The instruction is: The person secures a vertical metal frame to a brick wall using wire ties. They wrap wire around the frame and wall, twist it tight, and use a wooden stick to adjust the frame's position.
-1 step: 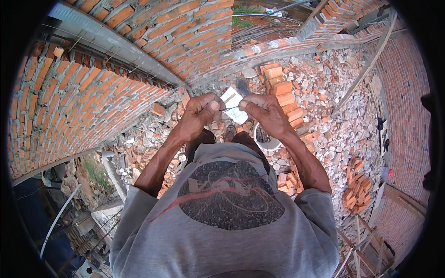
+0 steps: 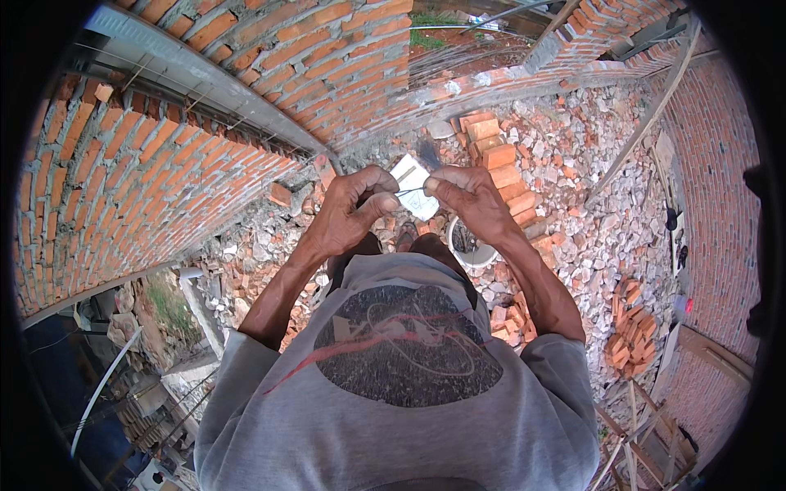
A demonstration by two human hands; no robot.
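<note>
A short, thin dark strand (image 2: 411,191), like wire or cord, runs between my two hands in front of me. My left hand (image 2: 350,211) has its end at the thumb tip, with the fingers curled above. The thumb and bent forefinger of my right hand (image 2: 468,203) pinch the other end. Beyond and below the strand lies a white sheet or flat packet (image 2: 421,206) with faint markings and a greyish strip. A round pale bucket (image 2: 473,263) stands by my right forearm, its inside dark and partly hidden.
Broken rubble (image 2: 589,180) covers the ground. Stacked orange bricks (image 2: 505,176) run beyond my right hand, and a brick heap (image 2: 630,344) lies farther right. A brick wall (image 2: 139,188) rises on the left. A wooden pole (image 2: 647,114) leans at the right.
My left thumb has straightened and come down toward the strand, leaving a gap below the curled forefinger. My right hand stays nearly where it was.
</note>
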